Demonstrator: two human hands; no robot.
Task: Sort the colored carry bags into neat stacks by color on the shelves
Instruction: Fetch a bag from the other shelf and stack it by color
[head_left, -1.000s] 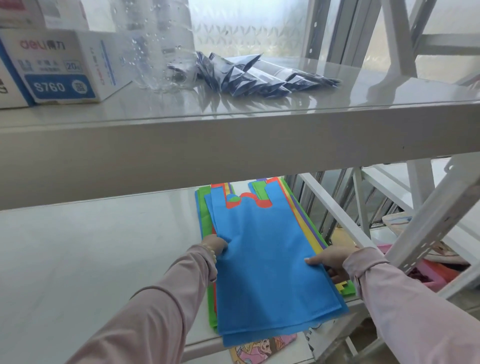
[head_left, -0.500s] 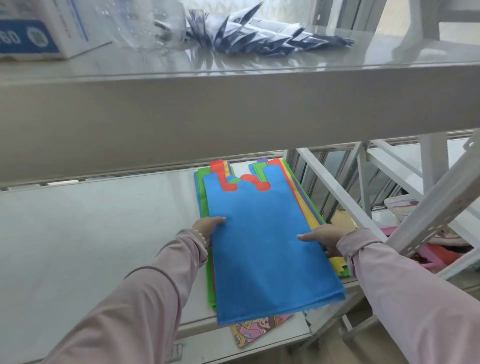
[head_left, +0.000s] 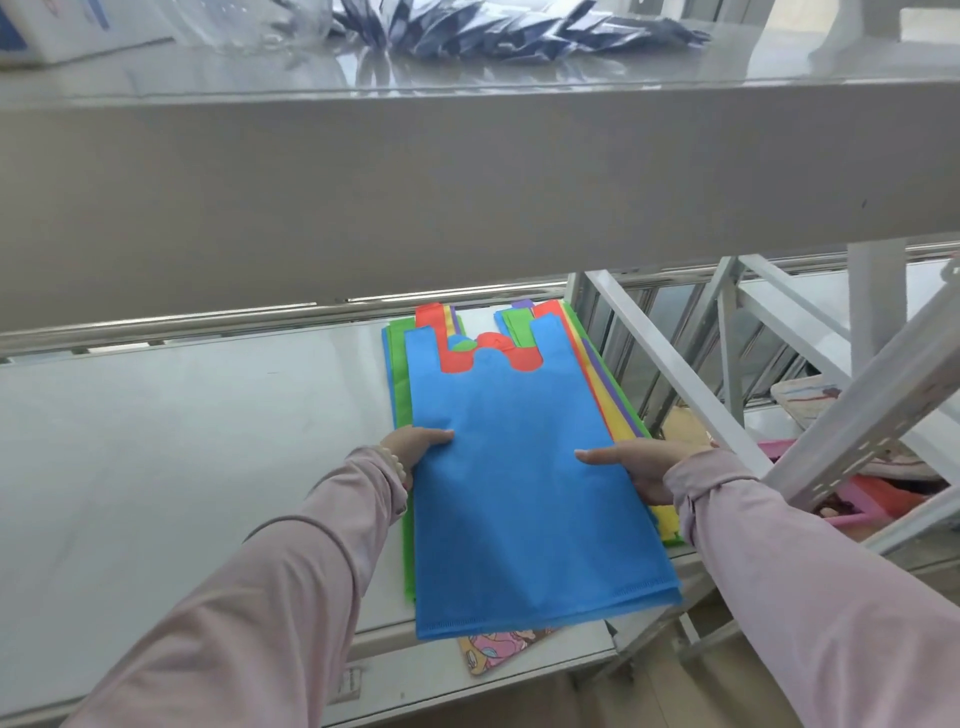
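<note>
A blue carry bag (head_left: 524, 483) lies on top of a mixed pile on the lower shelf (head_left: 182, 441), its bottom edge hanging past the shelf's front. Under it show a red bag (head_left: 498, 351), green bags (head_left: 400, 374), and yellow and purple edges (head_left: 605, 395). My left hand (head_left: 418, 447) grips the blue bag's left edge, thumb on top. On the right edge, my right hand (head_left: 634, 462) pinches the bag with the thumb lying across the fabric. Fingers below the bag are hidden.
The upper shelf (head_left: 467, 171) juts out overhead with dark foil packets (head_left: 498, 26) and a clear plastic wrap on it. White diagonal rack braces (head_left: 675, 374) stand right of the pile. A cartoon-printed bag (head_left: 498, 649) lies on the level below.
The view has tilted down and drawn closer. Both hands have kept their hold on the blue bag's sides, the right thumb reaching further onto the fabric.
</note>
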